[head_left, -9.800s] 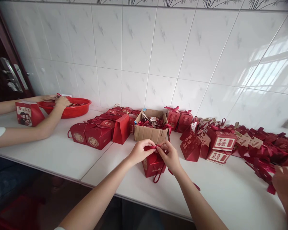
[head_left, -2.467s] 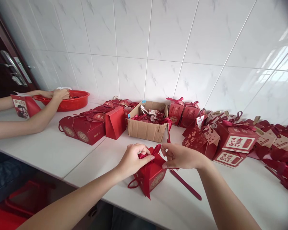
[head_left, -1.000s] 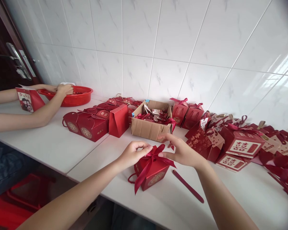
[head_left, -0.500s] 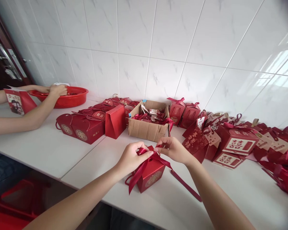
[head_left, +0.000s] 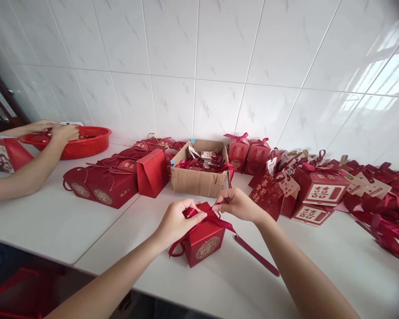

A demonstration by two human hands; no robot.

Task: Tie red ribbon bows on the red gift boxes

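Ribbon (head_left: 219, 221) on one red box (head_left: 202, 241) is pinched by two hands (head_left: 177, 223) (head_left: 238, 206).

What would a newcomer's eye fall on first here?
Probably the glossy red cardboard box at front centre, where the left hand and right hand pinch a shiny dark red ribbon on top. Behind it stands an open brown cardboard carton; at left sits a rounded red plastic basin.

1. Gift box (head_left: 204, 241): red, with a round gold emblem on its side.
2. Ribbon (head_left: 224, 223): glossy crimson.
3. Strip (head_left: 257, 257): dark maroon.
4. Desk (head_left: 306, 274): white.
5. Carton (head_left: 197, 182): plain brown, with light blue at two corners.
6. Stacked boxes (head_left: 322, 195): deep red, each with a cream panel bearing red characters.
7. Basin (head_left: 86, 149): bright red.
8. Wall tiles (head_left: 173, 40): white, streaked with grey veins, pale grout lines between.
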